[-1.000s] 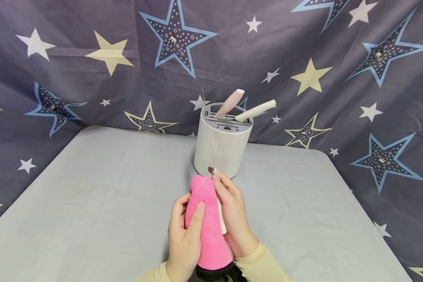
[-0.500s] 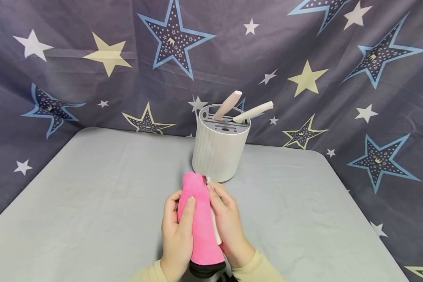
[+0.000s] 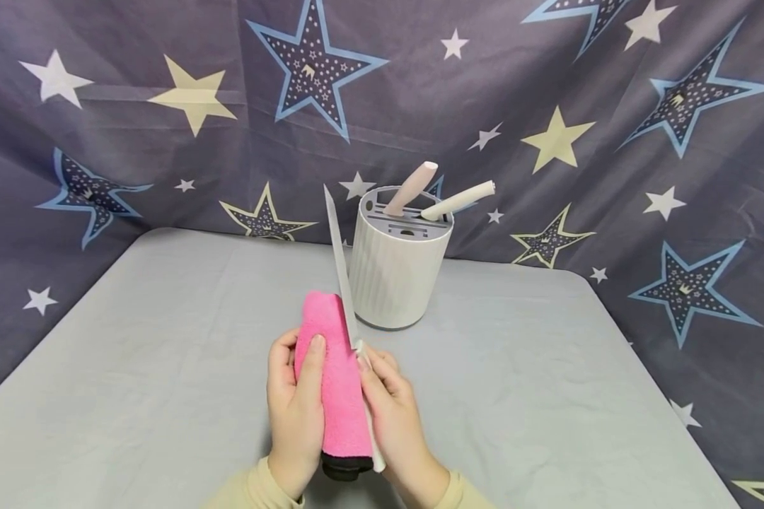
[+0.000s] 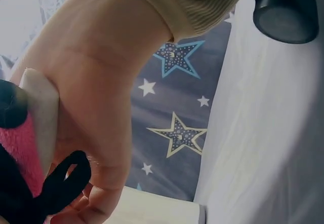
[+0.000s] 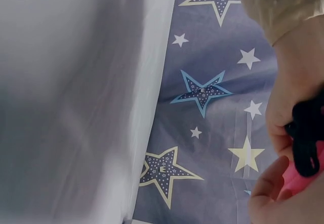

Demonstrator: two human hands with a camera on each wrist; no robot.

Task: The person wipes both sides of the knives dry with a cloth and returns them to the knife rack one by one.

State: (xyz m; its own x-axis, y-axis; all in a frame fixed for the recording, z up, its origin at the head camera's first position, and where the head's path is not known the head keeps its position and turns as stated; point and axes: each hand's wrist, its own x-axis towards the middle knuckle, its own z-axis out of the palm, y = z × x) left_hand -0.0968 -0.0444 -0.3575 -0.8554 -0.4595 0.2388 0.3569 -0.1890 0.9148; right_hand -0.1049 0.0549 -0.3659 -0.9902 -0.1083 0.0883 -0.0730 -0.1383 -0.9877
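Note:
A knife (image 3: 340, 265) with a long narrow blade and a white handle is in my right hand (image 3: 395, 417) in the head view, its tip pointing up and away. My left hand (image 3: 298, 406) grips a pink plush cloth piece (image 3: 340, 403) with a black end, thumb on top. The cloth lies along the knife's left side, near the lower blade and handle. In the left wrist view, the white handle (image 4: 40, 112) rests against the right palm, and a black loop (image 4: 68, 181) hangs from the cloth piece. My right fingertips are partly hidden behind the cloth.
A white ribbed knife block (image 3: 397, 283) stands just beyond my hands. A pink-handled knife (image 3: 412, 189) and a cream-handled knife (image 3: 458, 201) lean in its slots. Grey cloth covers the table (image 3: 547, 382), and a star-patterned curtain (image 3: 420, 92) hangs behind.
Both hands have moved left and slightly nearer with the cloth and knife. The blade, barely visible edge-on before, now shows its length left of the block.

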